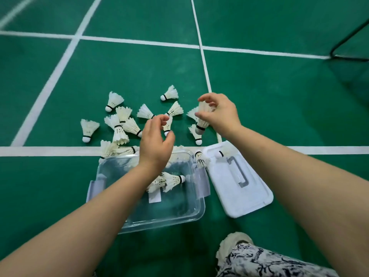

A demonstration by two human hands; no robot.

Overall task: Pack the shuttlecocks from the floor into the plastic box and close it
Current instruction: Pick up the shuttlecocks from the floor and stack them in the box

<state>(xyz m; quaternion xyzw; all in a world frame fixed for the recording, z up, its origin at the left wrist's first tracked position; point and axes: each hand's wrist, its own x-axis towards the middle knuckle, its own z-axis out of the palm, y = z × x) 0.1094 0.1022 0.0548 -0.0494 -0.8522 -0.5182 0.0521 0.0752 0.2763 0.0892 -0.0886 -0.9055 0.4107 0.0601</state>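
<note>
Several white feather shuttlecocks (114, 99) lie scattered on the green court floor beyond the clear plastic box (200, 211). The box stands open with two shuttlecocks (173, 179) inside. My left hand (154, 141) hovers over the box's far edge, thumb and fingers apart around a small shuttlecock (167, 126) on the floor. My right hand (220, 113) is farther right, its fingers curled on the feathers of another shuttlecock (200, 124) whose cork points toward me.
The box's white lid (245, 198) with a grey handle lies flat to the right of the box, a shuttlecock (217, 154) at its far corner. White court lines cross the floor. A black net frame (347, 43) stands far right. My shoe (232, 246) is near the bottom.
</note>
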